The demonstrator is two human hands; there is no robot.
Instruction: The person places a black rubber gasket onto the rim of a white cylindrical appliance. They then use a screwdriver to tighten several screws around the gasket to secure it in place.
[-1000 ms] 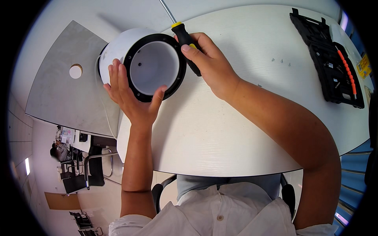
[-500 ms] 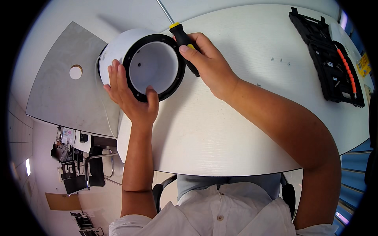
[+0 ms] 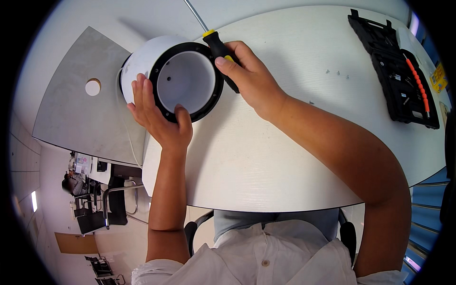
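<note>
Black-rimmed and white-bodied, the round housing [image 3: 178, 76] lies tipped on its side near the far left edge of the pale table [image 3: 285, 156], its open mouth facing the person. Against the pictures from a second ago almost nothing has shifted: the housing sits in the same spot, and the right hand [image 3: 251, 80] has only crept a little closer to the rim, so the work at that rim looks to be mid-way, with the tool not yet withdrawn.

The left hand [image 3: 159, 116] is partly open and cups the housing from below and to its left, fingers spread up along the black ring, thumb resting on the ring's lower edge. The right hand, just to the right of the housing, is closed around the black and yellow handle of a screwdriver [image 3: 221, 50], whose metal shaft runs up and away behind the housing. Well to the right of the housing lies a black tool case [image 3: 394, 66], open, and a few small screws [image 3: 337, 72] sit between them.
</note>
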